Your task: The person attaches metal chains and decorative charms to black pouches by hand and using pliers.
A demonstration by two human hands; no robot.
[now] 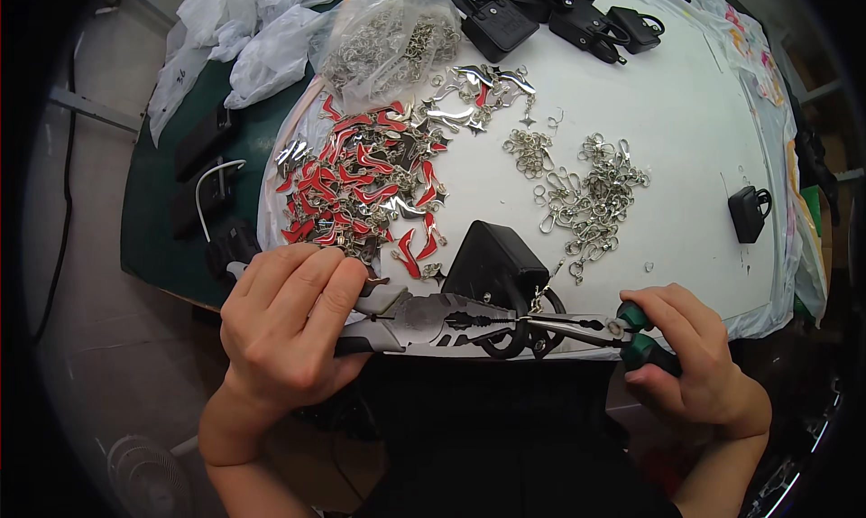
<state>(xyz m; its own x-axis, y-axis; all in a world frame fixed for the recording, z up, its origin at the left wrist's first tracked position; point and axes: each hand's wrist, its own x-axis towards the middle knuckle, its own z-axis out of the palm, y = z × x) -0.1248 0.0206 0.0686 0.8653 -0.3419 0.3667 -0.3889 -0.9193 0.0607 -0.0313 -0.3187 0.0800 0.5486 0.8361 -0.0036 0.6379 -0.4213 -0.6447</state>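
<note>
My left hand (289, 324) is closed around the handles of large grey pliers (428, 321), jaws pointing right. In my right hand (686, 351) are slim needle-nose pliers (577, 327) with green-and-black handles, pointing left. Both tool tips meet at a small metal ring with a short chain (541, 300) hanging by it; the ring itself is partly hidden. Just behind the tips stands a small black case (494, 263) with a black loop strap, close to the table's front edge.
Red and silver shoe-shaped charms (361, 171) are heaped left of centre. Silver clasps (595, 193) lie to the right of them. A clear bag of chains (388, 49) sits behind. More black cases (501, 26) stand at the back, another black case (749, 213) at the right.
</note>
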